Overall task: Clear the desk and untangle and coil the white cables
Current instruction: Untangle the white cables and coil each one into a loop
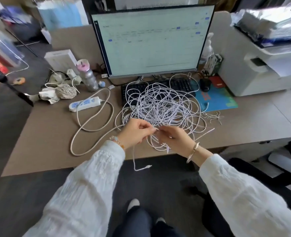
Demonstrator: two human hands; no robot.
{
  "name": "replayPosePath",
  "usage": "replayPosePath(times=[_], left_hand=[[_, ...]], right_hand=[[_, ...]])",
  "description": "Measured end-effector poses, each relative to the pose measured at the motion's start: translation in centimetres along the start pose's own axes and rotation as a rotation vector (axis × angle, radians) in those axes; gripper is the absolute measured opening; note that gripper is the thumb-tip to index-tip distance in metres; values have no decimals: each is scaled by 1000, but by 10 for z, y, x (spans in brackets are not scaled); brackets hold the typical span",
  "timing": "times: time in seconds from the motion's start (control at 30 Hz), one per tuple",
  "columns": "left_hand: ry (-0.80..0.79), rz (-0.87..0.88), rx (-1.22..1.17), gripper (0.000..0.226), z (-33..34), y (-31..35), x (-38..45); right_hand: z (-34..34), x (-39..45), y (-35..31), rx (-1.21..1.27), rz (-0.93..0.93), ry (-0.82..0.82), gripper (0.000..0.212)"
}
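Left hand (pixel 135 132) and right hand (pixel 173 138) both pinch one strand at the near edge of the white cable tangle (pixel 161 106), heaped before the keyboard (pixel 158 89). Risk: pulling hard tightens knots, drags the heap off the desk (pixel 52 137).

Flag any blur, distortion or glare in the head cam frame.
Head view: wide-angle warp bends the desk edges and monitor; corners smear, so the printer top and blue bag are blurred; monitor text washed out, unreadable; centre sharp, with both hands and the cable tangle clear; soft, even light.
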State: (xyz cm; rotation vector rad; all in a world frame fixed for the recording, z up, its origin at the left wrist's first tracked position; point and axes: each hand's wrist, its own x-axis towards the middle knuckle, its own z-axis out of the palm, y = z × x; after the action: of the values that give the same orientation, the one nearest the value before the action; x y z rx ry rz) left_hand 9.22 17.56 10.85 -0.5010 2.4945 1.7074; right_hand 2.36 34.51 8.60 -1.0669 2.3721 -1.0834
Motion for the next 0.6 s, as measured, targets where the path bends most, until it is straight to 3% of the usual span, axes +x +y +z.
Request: replayPosePath(times=[0.17,0.4,0.5,0.6], left_hand=[[-7,-31,-93,3,-15,2,2],[-122,-188,-36,12,-40,-36,9],[-138,-240,-140,15,-58,-49,13],[-78,-268,-331,16,-77,-56,24]], right_hand=[[-20,17,-17,161,68,172,21],[-65,69,-9,405,285,684,22],[-75,91,16,330,389,799,15],[-73,102,34,114,538,773,18]])
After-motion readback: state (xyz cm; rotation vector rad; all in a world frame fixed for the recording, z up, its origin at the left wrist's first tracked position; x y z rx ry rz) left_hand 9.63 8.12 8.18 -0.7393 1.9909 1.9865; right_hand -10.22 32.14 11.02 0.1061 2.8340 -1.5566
